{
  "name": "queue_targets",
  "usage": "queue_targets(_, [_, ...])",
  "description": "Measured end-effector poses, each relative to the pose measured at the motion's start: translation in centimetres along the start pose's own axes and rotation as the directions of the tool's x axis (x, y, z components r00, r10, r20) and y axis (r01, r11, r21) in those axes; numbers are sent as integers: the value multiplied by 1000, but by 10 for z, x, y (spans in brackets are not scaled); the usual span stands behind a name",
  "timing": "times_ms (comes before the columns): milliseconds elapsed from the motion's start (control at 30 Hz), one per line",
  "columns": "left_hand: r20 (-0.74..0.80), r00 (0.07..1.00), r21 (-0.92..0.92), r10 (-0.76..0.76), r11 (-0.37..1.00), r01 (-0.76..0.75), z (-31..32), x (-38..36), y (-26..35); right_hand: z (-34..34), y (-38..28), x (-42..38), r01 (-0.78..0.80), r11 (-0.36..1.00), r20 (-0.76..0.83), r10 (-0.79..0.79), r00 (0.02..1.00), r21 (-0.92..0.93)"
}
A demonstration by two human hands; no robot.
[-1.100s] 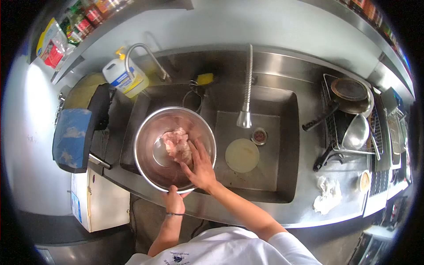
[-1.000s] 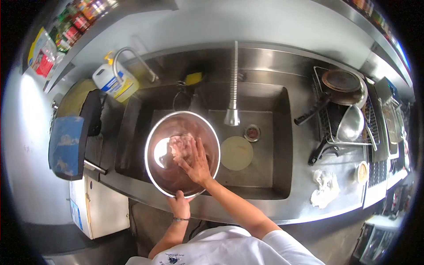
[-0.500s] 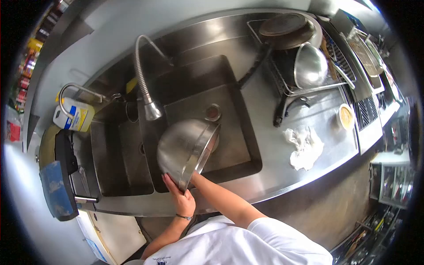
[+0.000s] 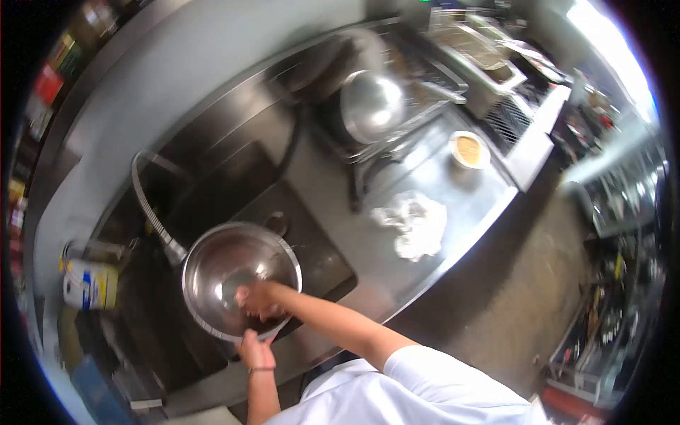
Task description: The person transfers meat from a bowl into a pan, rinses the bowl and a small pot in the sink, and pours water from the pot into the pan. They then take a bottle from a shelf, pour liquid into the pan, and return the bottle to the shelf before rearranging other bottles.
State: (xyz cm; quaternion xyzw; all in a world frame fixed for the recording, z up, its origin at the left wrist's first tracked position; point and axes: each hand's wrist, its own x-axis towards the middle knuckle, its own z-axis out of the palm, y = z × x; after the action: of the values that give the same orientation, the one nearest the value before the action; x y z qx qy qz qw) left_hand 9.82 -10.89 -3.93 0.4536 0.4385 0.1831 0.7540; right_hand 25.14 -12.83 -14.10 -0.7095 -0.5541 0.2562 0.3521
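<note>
Far left of the frame, the jug [image 4: 90, 285] showed its blue, white and yellow label, but blur had swallowed every word! Upper left, a red packet [image 4: 48, 83] streaked by, its print just as lost.

And what a turn: half a second before, the steel bowl [image 4: 212, 273] stood tipped on its side, mouth to the right, outer wall showing. Now it had rolled back, mouth up toward the camera, its round rim favouring no long axis. The whole view had swung too, dropping the jug lower down the left edge.

The bowl sat left of centre, low in the frame, over the sink [image 4: 319, 262]. The left hand [image 4: 256, 349] had its fingers grasping the bowl's near rim. Inside, the right hand [image 4: 263, 299] was down at the pink meat [image 4: 242, 295]; whether those smeared fingers gripped it, I couldn't tell, nor which way the meat lay. Right of centre, a crumpled white bundle [image 4: 419, 225] rested on the desk [image 4: 460, 202].
</note>
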Motion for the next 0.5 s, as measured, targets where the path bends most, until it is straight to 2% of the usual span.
queue_targets(33, [24,999,8,-42,999,42,-2,-7,1,-17,-13,-12,-141,976,113,123,986,165])
queue_targets(67, [74,995,14,-63,998,62,-3,-16,5,-35,-29,-24,-308,901,227,246,942,305])
queue_targets(100, [59,996,51,-74,996,71,3,-29,9,-54,-46,-37,-472,788,331,358,873,394])
queue_targets(133, [102,991,49,-88,995,83,12,-42,14,-65,-55,-51,-469,829,267,399,877,304])
queue_targets(200, [3,992,47,-127,991,127,24,-63,17,-94,-71,-84,-522,790,288,444,849,322])
queue_targets(267, [89,983,50,-159,987,155,29,-66,16,-113,-77,-120,-561,749,301,477,826,352])
queue_targets(300, [245,941,88,-233,972,218,34,-69,19,-120,-81,-137,-564,818,181,541,821,111])
queue_targets(333, [393,868,136,-304,953,272,41,-74,19,-135,-93,-160,-564,813,48,575,817,-143])
queue_targets(367, [422,854,147,-305,952,268,52,-81,16,-148,-107,-185,-643,751,-15,648,761,-150])
queue_targets(400, [488,807,193,-332,943,272,67,-91,12,-151,-104,-208,-658,737,-46,660,750,-151])
queue_targets(467, [574,738,242,-354,935,260,96,-113,-2,-149,-82,-253,-644,701,-351,546,761,-307])
queue_targets(500, [615,686,260,-389,921,289,113,-124,-12,-148,-74,-279,-698,690,-479,554,680,-192])
